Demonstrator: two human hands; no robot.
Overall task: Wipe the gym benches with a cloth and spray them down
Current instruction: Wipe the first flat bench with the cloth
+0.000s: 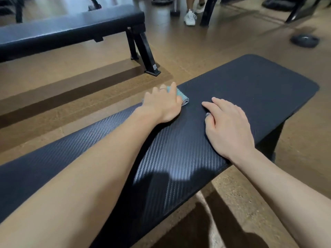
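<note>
**Left hand on cloth at far edge of bench, right hand flat**

Your left hand (162, 104) presses a folded cloth (183, 99) onto the black bench (250, 90), at the pad's far edge. Most of the cloth is hidden under the palm and fingers; only a teal patch and a grey-white woven corner stick out on the right side of the hand. Fingers lie fairly straight over it, so the grip looks released and pressing rather than clenched, though you can't see the thumb or whether anything curls under the cloth edge. There's a ring on one finger.

Your right hand (227, 126) rests on the pad just beside the cloth, not touching it. Fingers loosely spread, holding nothing.

The bench's near-left end is cut off by the frame and covered by your left forearm. A glare patch washes out the weave in the middle of the pad.

A second bench (71, 27) stands well apart at the upper left, its far end cropped. At the top, someone's legs and white sneakers (190, 17) are cut off at the frame edge. A dark weight plate (304, 41) lies on the floor at the right, blurred.
</note>
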